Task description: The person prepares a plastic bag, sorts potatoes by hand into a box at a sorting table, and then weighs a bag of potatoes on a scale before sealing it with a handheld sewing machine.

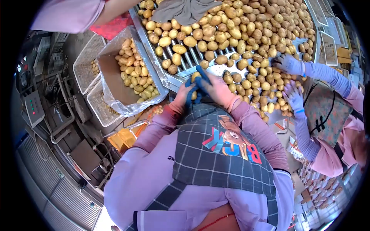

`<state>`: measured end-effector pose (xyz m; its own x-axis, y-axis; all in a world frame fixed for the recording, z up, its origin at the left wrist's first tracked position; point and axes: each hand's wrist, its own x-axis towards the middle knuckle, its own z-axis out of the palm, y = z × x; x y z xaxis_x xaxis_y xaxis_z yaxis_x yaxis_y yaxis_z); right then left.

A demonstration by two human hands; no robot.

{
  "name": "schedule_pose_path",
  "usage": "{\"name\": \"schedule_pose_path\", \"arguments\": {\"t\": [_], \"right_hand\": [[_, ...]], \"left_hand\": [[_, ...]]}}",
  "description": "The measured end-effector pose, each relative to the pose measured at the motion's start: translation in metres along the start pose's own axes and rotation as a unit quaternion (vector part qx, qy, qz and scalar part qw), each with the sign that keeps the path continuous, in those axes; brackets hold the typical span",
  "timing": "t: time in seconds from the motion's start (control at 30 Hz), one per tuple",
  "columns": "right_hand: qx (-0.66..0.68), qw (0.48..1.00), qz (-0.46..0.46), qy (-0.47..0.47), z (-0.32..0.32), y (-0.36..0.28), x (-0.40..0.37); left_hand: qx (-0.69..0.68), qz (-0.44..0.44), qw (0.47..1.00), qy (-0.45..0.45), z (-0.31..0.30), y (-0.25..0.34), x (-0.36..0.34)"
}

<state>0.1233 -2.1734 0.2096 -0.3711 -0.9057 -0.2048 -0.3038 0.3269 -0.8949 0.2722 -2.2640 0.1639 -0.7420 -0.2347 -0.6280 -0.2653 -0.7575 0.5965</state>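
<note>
My left hand (184, 93), in an orange glove with dark blue fingers, is closed around a yellow potato (195, 76) close to my apron. In a matching glove, my right hand (214, 87) presses in from the other side, its blue fingers bent over the same potato. A second potato (194, 95) shows lower down between the two hands. Just beyond them, metal rollers (187, 57) and a steel tray (216, 71) carry a large heap of potatoes (250, 34).
A lined box (110, 73) of potatoes stands on the left, beside white plastic crates (83, 69). A grey cloth (181, 10) lies on the heap. To the right, a co-worker's gloved hands (289, 64) reach into the potatoes. Another person's arm (115, 9) enters at top left.
</note>
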Motion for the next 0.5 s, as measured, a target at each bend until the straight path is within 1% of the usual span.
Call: {"name": "schedule_pose_path", "arguments": {"t": [0.03, 0.07, 0.1, 0.13, 0.17, 0.2, 0.23, 0.27, 0.3, 0.33, 0.37, 0.4, 0.43, 0.47, 0.5], "right_hand": [[0.039, 0.999, -0.002, -0.031, -0.003, -0.013, 0.000], [0.040, 0.999, -0.005, -0.034, -0.002, -0.012, 0.004], [0.051, 0.998, -0.005, -0.023, -0.002, -0.009, 0.009], [0.062, 0.998, -0.003, -0.010, -0.003, -0.004, 0.012], [0.001, 0.999, -0.016, 0.041, 0.000, 0.011, 0.014], [-0.070, 0.996, 0.034, 0.053, -0.004, 0.009, 0.013], [-0.116, 0.992, 0.027, 0.030, -0.008, 0.005, 0.018], [-0.162, 0.987, 0.019, 0.011, -0.010, 0.003, 0.028], [-0.219, 0.975, -0.021, 0.018, -0.007, 0.010, 0.042], [-0.274, 0.960, -0.059, 0.021, -0.001, 0.017, 0.057], [-0.257, 0.962, -0.088, 0.030, -0.004, 0.012, 0.074], [-0.305, 0.948, -0.075, 0.059, -0.004, 0.006, 0.091], [-0.384, 0.916, -0.094, 0.064, -0.004, 0.014, 0.092], [-0.462, 0.877, -0.115, 0.070, -0.004, 0.028, 0.091], [-0.438, 0.889, -0.116, 0.061, -0.006, 0.040, 0.084]], "left_hand": [[-0.077, 0.059, 0.995, -0.004, -0.018, -0.010, -0.003], [-0.154, 0.119, 0.981, -0.008, -0.039, -0.019, -0.005], [-0.268, 0.154, 0.949, 0.070, -0.039, 0.007, -0.018], [-0.375, 0.184, 0.897, 0.145, -0.043, 0.034, -0.032], [-0.391, 0.181, 0.898, 0.093, -0.081, 0.045, -0.043], [-0.405, 0.178, 0.896, 0.041, -0.111, 0.052, -0.049], [-0.239, 0.168, 0.948, 0.130, -0.112, 0.061, -0.046], [-0.061, 0.153, 0.963, 0.212, -0.108, 0.078, -0.042], [0.074, 0.172, 0.960, 0.210, -0.080, 0.095, -0.031], [0.139, 0.178, 0.947, 0.230, -0.052, 0.104, -0.014], [0.316, 0.230, 0.896, 0.209, -0.042, 0.104, 0.016], [0.494, 0.337, 0.770, 0.223, -0.028, 0.100, 0.049], [0.617, 0.285, 0.681, 0.272, -0.014, 0.092, 0.075], [0.653, 0.212, 0.676, 0.267, 0.003, 0.091, 0.093], [0.733, 0.134, 0.616, 0.256, 0.000, 0.081, 0.121]]}}
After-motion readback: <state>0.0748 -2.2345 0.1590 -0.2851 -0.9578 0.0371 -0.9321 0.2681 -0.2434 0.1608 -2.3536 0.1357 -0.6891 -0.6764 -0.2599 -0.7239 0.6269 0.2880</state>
